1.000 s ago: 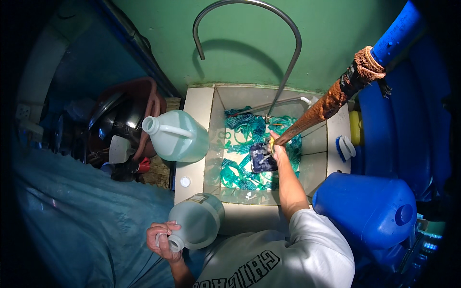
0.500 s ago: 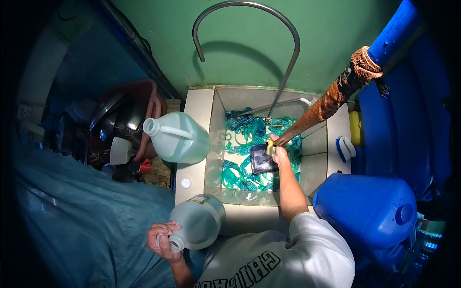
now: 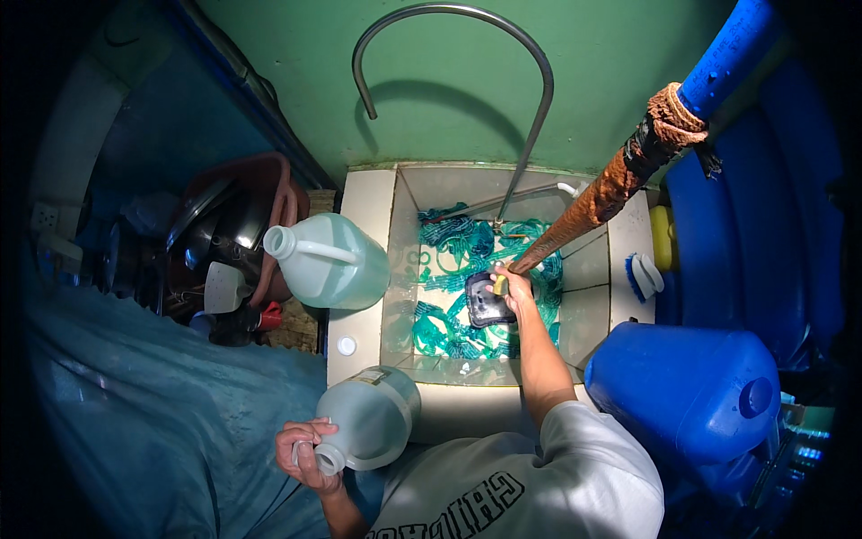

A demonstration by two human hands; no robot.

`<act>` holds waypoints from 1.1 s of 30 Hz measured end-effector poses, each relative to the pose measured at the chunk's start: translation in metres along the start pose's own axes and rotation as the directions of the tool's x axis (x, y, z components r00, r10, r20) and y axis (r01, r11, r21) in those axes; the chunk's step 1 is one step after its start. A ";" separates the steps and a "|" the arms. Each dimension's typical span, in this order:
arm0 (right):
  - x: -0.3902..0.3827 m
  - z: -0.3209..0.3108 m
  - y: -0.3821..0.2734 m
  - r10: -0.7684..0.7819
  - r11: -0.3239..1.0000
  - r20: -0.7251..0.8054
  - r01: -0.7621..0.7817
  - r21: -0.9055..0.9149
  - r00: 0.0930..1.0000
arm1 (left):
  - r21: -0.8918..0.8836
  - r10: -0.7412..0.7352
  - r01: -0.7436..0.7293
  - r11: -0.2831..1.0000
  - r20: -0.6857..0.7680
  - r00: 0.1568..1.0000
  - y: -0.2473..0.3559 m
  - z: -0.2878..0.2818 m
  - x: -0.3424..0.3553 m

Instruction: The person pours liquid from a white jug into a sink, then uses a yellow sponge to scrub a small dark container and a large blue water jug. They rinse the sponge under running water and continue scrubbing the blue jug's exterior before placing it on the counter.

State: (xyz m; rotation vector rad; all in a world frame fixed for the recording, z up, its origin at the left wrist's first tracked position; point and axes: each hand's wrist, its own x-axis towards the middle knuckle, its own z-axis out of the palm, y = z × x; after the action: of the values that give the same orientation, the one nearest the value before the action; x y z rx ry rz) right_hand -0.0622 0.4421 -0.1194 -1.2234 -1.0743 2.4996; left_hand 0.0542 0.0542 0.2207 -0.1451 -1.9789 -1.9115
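Note:
My left hand (image 3: pixel 307 452) is closed on the handle of a translucent plastic jug (image 3: pixel 373 415), its uncapped mouth pointing down-left toward me. Over the tiled basin, my right hand (image 3: pixel 514 292) grips the yellowish handle of a dark, square water dipper (image 3: pixel 488 310). The dipper is at the water, but its depth is hard to tell. Teal patterned cloth (image 3: pixel 449 235) lies wet in the basin (image 3: pixel 584 269). A second jug (image 3: pixel 346 274), holding pale greenish liquid and also uncapped, rests on the left ledge. Near it lies a white cap (image 3: pixel 347 345).
A curved metal faucet (image 3: pixel 539 117) rises over the basin. A brown-wrapped blue pipe (image 3: pixel 620 184) slants in close above my right hand. A brush (image 3: pixel 645 277) lies on the right ledge, beside a blue container (image 3: pixel 678 386). Cookware fills a reddish tub (image 3: pixel 285 193) at left.
My right hand and the dipper have shifted slightly, and more of the handle and fingers shows beside the pipe. My left hand keeps its hold on the jug.

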 end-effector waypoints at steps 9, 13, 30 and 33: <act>0.004 0.008 0.001 0.045 0.937 -0.201 -0.111 -0.331 0.978 | 0.015 -0.008 0.008 1.000 -0.011 1.000 -0.001 -0.001 -0.001; 0.012 0.005 0.005 -0.231 0.920 -0.133 0.172 -0.353 0.964 | 0.036 0.003 -0.003 0.999 -0.008 1.000 -0.002 -0.003 -0.001; 0.023 -0.005 0.009 -0.325 0.823 -0.235 0.151 -0.548 0.916 | -0.003 -0.019 0.020 1.000 0.017 1.000 -0.007 -0.009 -0.003; 0.024 -0.010 0.007 -0.341 0.784 -0.257 0.122 -0.609 0.904 | -0.024 -0.019 0.019 1.000 0.016 1.000 -0.008 -0.010 -0.003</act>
State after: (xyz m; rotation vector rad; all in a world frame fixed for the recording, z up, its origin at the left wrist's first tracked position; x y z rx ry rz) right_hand -0.0689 0.4523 -0.1433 -1.4872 -1.8247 1.7022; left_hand 0.0565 0.0440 0.2121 -0.1491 -1.9750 -1.9527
